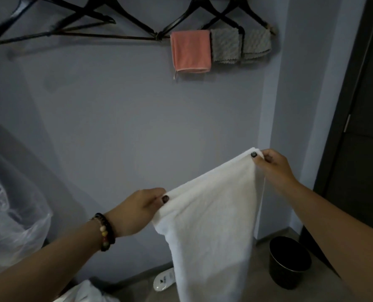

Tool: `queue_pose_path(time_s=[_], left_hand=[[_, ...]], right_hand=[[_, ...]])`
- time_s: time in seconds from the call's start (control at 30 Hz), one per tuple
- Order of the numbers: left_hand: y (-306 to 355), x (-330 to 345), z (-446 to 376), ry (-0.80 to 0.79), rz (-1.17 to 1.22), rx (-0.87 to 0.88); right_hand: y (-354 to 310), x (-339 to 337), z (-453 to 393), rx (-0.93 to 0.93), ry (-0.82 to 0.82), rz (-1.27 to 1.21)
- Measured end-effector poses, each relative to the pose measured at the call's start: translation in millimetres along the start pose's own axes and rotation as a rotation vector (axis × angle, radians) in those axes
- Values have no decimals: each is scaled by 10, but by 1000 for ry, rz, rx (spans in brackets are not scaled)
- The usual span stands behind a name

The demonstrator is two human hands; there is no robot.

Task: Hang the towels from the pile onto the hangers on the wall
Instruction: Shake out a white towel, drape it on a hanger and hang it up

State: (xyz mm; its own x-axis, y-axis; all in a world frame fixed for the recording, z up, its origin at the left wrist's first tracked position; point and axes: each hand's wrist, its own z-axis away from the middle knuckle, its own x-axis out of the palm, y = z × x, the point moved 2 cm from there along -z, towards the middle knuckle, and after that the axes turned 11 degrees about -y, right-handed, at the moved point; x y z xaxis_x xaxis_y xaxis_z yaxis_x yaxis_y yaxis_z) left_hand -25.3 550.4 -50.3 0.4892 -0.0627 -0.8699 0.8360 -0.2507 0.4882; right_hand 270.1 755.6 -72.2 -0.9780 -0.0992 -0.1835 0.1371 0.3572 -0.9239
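While hands (203, 186) pinch it, white towel (207, 232), drooping

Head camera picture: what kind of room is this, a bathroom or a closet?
Probably a closet corner or entry nook, though I can't be sure. Dark hangers hang along the wall with a pink cloth draped on one, and a small black bin sits on the floor.

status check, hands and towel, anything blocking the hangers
Left hand and right hand each pinch a top corner of the white terry towel. Towel below the dark wooden hangers, not yet hung. Nothing in the way.
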Motion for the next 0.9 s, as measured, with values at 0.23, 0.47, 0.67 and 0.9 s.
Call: queue_pose_path(time_s=[0.23, 0.47, 0.67, 0.9], left_hand=[[193, -209, -73, 189, 57, 174], [83, -526, -188, -189, -1008, -84], [-118, -987, -433, -158, -639, -255], [-176, -1244, -407, 42, -969, -195]], right_hand=[[130, 86, 2, 35, 28, 46], [48, 315, -119, 35, -38, 34], [-180, 367, -292, 6, -24, 53], [-494, 488, -326, -75, -14, 111]])
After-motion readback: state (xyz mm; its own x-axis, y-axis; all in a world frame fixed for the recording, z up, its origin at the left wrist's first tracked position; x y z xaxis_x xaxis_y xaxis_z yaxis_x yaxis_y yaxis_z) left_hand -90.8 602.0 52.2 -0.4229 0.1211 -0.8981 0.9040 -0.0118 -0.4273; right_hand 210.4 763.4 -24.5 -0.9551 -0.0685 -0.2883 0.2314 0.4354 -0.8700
